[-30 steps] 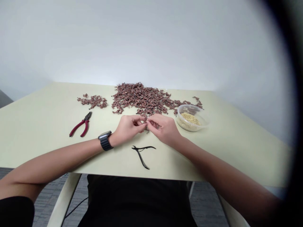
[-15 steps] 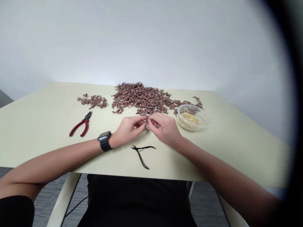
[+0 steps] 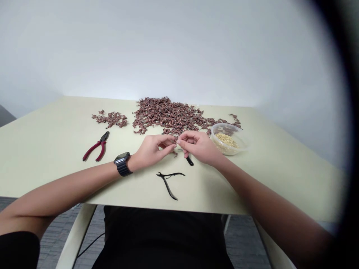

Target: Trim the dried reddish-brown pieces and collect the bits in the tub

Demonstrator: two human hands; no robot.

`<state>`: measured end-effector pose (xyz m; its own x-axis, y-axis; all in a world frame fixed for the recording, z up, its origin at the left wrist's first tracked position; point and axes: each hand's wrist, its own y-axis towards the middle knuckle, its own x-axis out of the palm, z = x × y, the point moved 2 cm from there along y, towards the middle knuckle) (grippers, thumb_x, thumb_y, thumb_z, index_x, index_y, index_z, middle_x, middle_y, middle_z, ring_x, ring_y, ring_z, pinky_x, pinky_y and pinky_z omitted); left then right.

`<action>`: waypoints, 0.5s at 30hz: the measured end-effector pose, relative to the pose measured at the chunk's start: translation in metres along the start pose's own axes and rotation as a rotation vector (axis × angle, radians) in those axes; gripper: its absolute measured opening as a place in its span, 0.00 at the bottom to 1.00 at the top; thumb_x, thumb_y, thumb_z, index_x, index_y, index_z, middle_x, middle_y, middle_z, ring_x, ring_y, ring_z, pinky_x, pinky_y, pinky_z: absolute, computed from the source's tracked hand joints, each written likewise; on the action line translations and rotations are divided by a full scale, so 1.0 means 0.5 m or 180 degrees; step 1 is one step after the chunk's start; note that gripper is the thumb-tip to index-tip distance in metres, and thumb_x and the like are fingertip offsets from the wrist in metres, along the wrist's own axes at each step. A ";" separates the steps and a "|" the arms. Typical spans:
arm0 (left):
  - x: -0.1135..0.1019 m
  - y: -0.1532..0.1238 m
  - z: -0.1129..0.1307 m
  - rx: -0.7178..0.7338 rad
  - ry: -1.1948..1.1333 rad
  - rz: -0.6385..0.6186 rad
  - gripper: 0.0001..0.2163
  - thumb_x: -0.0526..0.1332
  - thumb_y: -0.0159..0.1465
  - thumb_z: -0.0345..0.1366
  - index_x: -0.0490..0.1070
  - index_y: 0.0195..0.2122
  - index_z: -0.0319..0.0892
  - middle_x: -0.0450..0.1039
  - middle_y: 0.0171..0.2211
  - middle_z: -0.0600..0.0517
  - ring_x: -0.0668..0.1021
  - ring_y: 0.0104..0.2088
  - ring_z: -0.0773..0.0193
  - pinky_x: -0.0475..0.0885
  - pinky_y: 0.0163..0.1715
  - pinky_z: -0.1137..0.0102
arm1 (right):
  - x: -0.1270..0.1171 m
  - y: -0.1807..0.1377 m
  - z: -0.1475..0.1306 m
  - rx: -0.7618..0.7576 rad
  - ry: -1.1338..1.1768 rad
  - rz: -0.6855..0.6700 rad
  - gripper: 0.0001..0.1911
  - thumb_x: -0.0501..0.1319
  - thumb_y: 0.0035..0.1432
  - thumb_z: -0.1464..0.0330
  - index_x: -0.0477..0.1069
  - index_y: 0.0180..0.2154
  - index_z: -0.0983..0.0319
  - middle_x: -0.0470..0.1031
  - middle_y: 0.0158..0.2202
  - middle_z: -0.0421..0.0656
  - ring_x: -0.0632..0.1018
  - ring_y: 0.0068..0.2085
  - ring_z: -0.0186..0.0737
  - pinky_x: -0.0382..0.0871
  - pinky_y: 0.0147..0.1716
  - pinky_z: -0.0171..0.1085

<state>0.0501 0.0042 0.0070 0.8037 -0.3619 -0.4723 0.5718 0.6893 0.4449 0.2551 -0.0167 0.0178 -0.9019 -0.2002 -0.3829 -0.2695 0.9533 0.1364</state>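
Note:
My left hand (image 3: 153, 150), with a dark watch (image 3: 122, 163) on its wrist, has its thumb and fingers pinched close together. My right hand (image 3: 200, 147) meets it fingertip to fingertip, thumb against forefinger. What the fingertips hold is too small to make out; reddish-brown bits show right around them. One small reddish-brown piece (image 3: 175, 154) is just below the left fingertips. Under the right hand a slim tool with a black handle (image 3: 190, 161) is partly hidden. Beyond both hands spreads a large pile of small reddish-brown pieces (image 3: 168, 114), knotted or spiky in look.
Red-handled pliers (image 3: 98, 146) lie at the left, below a smaller heap of brown pieces (image 3: 110, 119). Black nippers (image 3: 168, 184) lie near the front edge of the pale table (image 3: 134, 192). A clear round tub (image 3: 218, 149) of small gold-coloured pieces (image 3: 226, 140) stands at the right.
My right hand has shifted slightly up and right, its fingers less curled. The black-handled tool beneath it now shows. My left hand has barely moved.

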 end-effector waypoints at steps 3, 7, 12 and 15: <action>0.002 0.000 -0.005 -0.0076 -0.0115 -0.0004 0.13 0.65 0.69 0.39 0.79 0.51 0.38 0.85 0.37 0.47 0.86 0.37 0.61 0.81 0.39 0.72 | 0.002 -0.001 0.001 0.0078 0.0187 -0.0001 0.13 0.66 0.62 0.57 0.73 0.35 0.61 0.73 0.23 0.37 0.78 0.24 0.36 0.74 0.28 0.35; 0.004 0.000 -0.007 -0.0252 -0.0246 0.0006 0.15 0.66 0.68 0.41 0.78 0.50 0.37 0.84 0.36 0.46 0.85 0.36 0.62 0.80 0.39 0.71 | 0.006 -0.006 0.000 -0.0151 -0.0101 0.0183 0.12 0.65 0.64 0.58 0.74 0.36 0.60 0.75 0.28 0.40 0.77 0.25 0.36 0.73 0.25 0.35; 0.007 -0.001 -0.016 -0.0596 -0.0670 -0.0006 0.16 0.68 0.67 0.42 0.78 0.50 0.36 0.83 0.33 0.46 0.84 0.33 0.63 0.80 0.38 0.71 | 0.009 -0.012 -0.003 -0.0912 -0.1129 0.0539 0.06 0.62 0.65 0.66 0.75 0.37 0.60 0.76 0.32 0.43 0.75 0.30 0.38 0.70 0.29 0.36; 0.008 0.000 -0.021 -0.0680 -0.0859 -0.0012 0.17 0.68 0.66 0.43 0.77 0.50 0.35 0.82 0.33 0.46 0.84 0.33 0.63 0.80 0.39 0.70 | 0.009 -0.011 -0.003 -0.1264 -0.1522 0.0608 0.05 0.61 0.66 0.69 0.75 0.38 0.60 0.77 0.34 0.44 0.75 0.34 0.39 0.69 0.32 0.37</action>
<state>0.0514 0.0095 -0.0030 0.8326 -0.4980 -0.2425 0.5504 0.7932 0.2607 0.2518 -0.0234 0.0168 -0.7212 0.1747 -0.6703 -0.3061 0.7877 0.5347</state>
